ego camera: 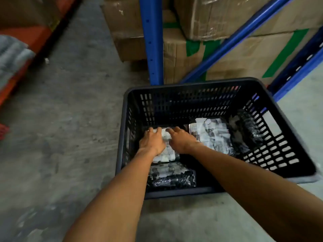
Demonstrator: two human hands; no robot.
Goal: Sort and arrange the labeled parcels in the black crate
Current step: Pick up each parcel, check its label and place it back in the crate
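A black slotted crate [279,154] stands on the concrete floor. Both my hands reach down into its left half. My left hand [153,141] and my right hand [180,139] lie palm down, fingers spread, on a flat parcel with a white label [166,157]. A second labeled parcel [211,131] lies to the right of it. A black wrapped parcel [246,131] leans against the crate's right wall. Another black parcel with a label [171,177] lies at the near wall, partly under my forearms. The picture is blurred.
A blue steel rack [152,41] with slanted braces stands just behind the crate, holding taped cardboard boxes [218,16]. An orange rack beam [35,37] and a grey bundle [12,55] are at the far left. Bare concrete floor [73,110] spreads left of the crate.
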